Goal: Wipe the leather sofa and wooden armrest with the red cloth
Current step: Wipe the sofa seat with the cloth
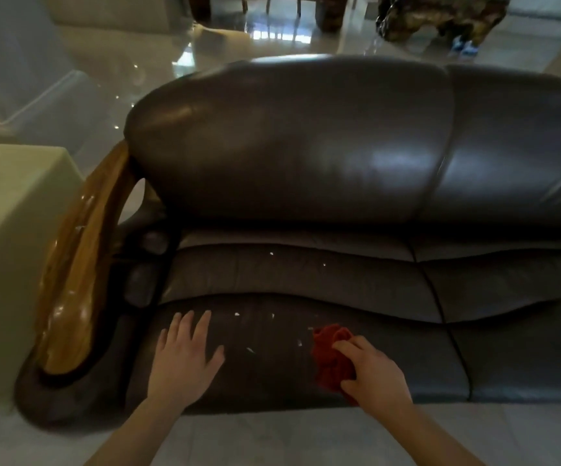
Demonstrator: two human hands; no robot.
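Observation:
A dark brown leather sofa (pixel 306 156) fills the view, with a glossy wooden armrest (pixel 77 274) along its left side. My left hand (pixel 184 358) lies flat with fingers spread on the front of the left seat cushion. My right hand (pixel 373 375) grips a bunched red cloth (pixel 331 354) and presses it on the same cushion, to the right of the left hand. Several small white crumbs (pixel 237 313) are scattered on the seat between and above the hands. A few white specks also sit on the armrest.
A pale square side table (pixel 13 210) stands left of the armrest. Shiny tiled floor (pixel 272 438) runs in front of the sofa and behind it. Dark wooden furniture (pixel 440 18) stands far behind the backrest.

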